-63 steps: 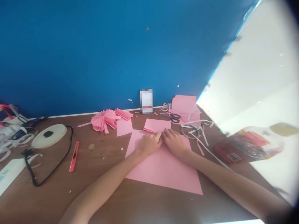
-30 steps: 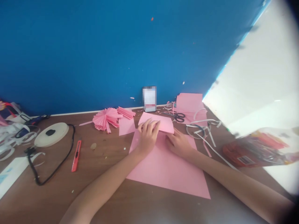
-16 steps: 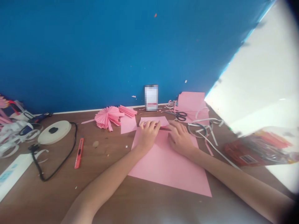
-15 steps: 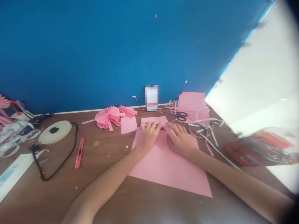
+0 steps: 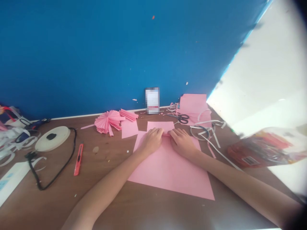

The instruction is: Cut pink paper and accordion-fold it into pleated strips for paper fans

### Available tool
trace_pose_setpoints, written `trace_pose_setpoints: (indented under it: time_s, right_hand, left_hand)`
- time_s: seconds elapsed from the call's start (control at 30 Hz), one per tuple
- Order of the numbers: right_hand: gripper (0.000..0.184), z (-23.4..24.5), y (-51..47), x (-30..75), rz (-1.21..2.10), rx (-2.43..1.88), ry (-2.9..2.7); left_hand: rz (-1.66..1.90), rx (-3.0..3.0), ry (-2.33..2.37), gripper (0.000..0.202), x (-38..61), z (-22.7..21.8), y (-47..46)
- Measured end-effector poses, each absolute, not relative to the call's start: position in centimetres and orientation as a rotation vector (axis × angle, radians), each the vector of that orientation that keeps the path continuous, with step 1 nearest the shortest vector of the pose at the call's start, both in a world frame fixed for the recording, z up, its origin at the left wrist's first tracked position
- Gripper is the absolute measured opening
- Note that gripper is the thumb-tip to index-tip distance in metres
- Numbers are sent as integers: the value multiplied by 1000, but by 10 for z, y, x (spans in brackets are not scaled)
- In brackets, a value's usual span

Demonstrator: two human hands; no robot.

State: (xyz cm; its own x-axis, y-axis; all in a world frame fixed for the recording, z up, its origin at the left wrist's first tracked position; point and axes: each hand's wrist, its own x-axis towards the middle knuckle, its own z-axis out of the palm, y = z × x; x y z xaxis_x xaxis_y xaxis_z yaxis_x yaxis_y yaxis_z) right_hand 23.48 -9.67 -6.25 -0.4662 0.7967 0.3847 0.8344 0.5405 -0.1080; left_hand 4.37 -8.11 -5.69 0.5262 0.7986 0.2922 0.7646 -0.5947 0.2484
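Observation:
A large pink sheet of paper [image 5: 170, 172] lies flat on the brown table, under both my hands. Over its far edge is a smaller piece of pink paper [image 5: 160, 125], with a narrow fold along its near side. My left hand [image 5: 153, 140] is closed, its fingertips pinching the left part of that fold. At the right part, my right hand [image 5: 181, 142] has its fingers curled down onto the same fold. The two sets of fingertips are a little apart, and the fingers partly hide the fold.
Left of the sheet lie a red box cutter [image 5: 78, 159], a white round reel [image 5: 52, 139] and a black cable [image 5: 57, 175]. Pleated pink paper [image 5: 109, 122], a phone [image 5: 152, 100] and scissors [image 5: 183, 118] are at the back. A plastic packet [image 5: 261, 148] is at right.
My fingers have drawn slightly toward me and curled down over the small paper's near edge, and more of its far part shows. The whole view has shifted a little.

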Motion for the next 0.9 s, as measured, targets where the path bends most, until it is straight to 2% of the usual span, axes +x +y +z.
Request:
trace_pose_setpoints:
  time_s: [0.2, 0.3, 0.43, 0.67, 0.9]
  right_hand:
    - [23, -64, -95, 238, -21, -1370, -2289]
    - [22, -65, -93, 238, -3, -1411, -2250]
    - [20, -66, -92, 238, -30, -1439, -2258]
    - [33, -62, -95, 237, -79, -1346, -2302]
    - [29, -63, -93, 235, -74, -1369, -2351]
  left_hand:
    - [667, 2711, 1108, 16, 42, -59, -80]
    - [679, 2678, 1120, 10, 42, -59, -79]
    - [691, 2645, 1136, 11, 41, -61, -77]
    - [724, 2537, 1212, 10, 42, -63, -76]
    - [677, 2630, 1284, 15, 43, -61, -78]
